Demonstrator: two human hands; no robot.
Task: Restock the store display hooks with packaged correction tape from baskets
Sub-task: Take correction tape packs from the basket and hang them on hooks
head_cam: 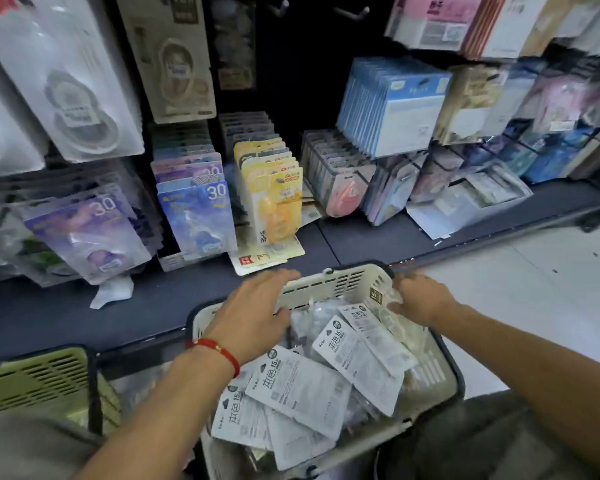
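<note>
Reaching into cream basket point(340, 284) at 6 o'clock, nothing hooked yet.
Green basket point(32, 379) at 8 o'clock. Left hand point(253, 315) flat, fingers straight, resting on far rim; correction tape packs point(302, 386) loose below; right hand point(421, 299) at 4 o'clock, fingers blurred, grip unclear. Bare hooks point(352, 12) at 12. Risk: slick overlapping packs sliding, extras dragged out onto shelf point(378, 237).

Both bare forearms reach forward and down, palms turned down; the left hand point(253, 306) lies flat, its fingers point(278, 277) straight and slightly spread, a red cord around the wrist behind them; the right hand point(421, 299) is blurred, its fingers point(397, 308) seemingly curled inward, thumb tucked beneath.
</note>
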